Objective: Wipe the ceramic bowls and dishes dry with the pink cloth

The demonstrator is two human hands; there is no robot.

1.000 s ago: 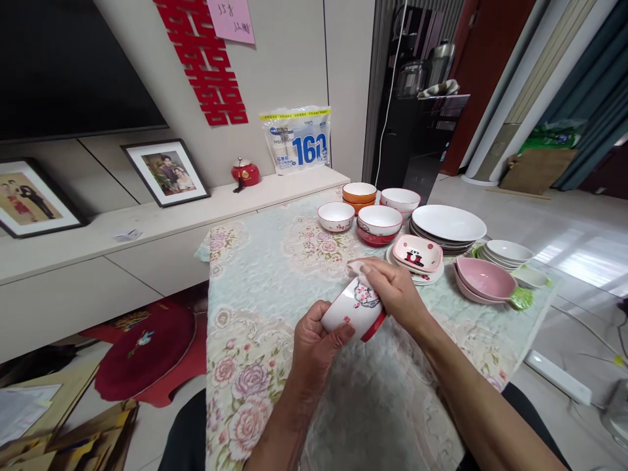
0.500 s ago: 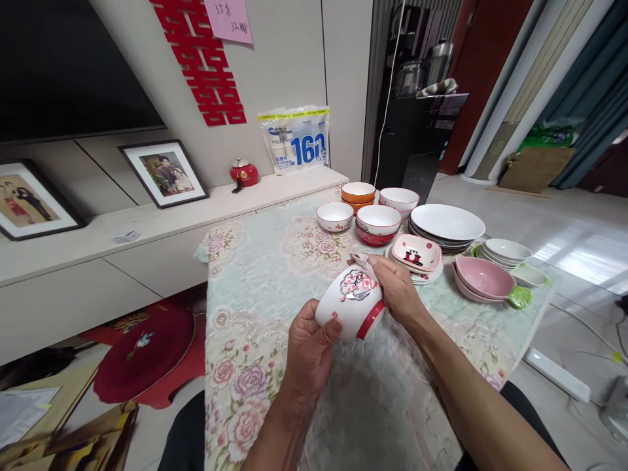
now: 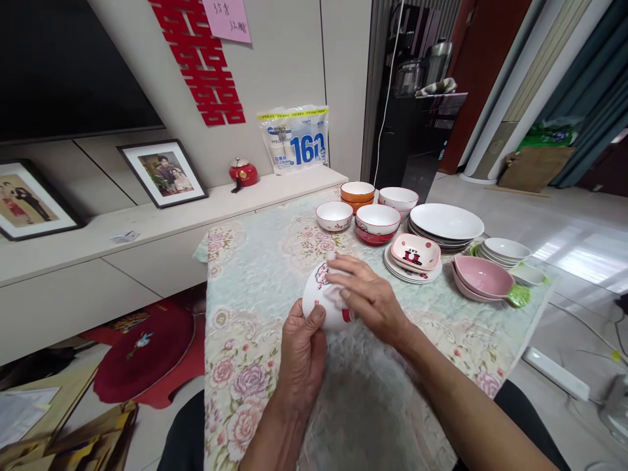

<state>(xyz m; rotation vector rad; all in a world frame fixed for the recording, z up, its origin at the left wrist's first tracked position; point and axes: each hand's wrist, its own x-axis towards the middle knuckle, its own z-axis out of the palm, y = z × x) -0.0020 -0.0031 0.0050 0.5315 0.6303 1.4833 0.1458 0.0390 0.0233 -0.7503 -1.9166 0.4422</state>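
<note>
In the head view a white bowl (image 3: 314, 291) with a plum-blossom picture and a red band is held tilted on its side above the table. My left hand (image 3: 305, 333) grips its near left edge, thumb on the outer wall. My right hand (image 3: 370, 297) lies over the bowl's right side, pressing a pale cloth (image 3: 336, 296) against the outer wall. The fingers cover much of the cloth and part of the picture. Behind the hands stand a small white bowl (image 3: 334, 216) and a stack of red-and-white bowls (image 3: 377, 226).
On the floral tablecloth (image 3: 245, 366) are orange bowls (image 3: 358, 191), a cat-pattern square dish (image 3: 416, 252) on plates, large white plates (image 3: 447, 221), pink bowls (image 3: 485, 278) and small white dishes (image 3: 507, 250). A cabinet (image 3: 161, 229) with framed photos runs along the left.
My right hand has moved left from the bowl's rim across its outer wall with the cloth. The bowl has turned and shifted slightly left in my left hand.
</note>
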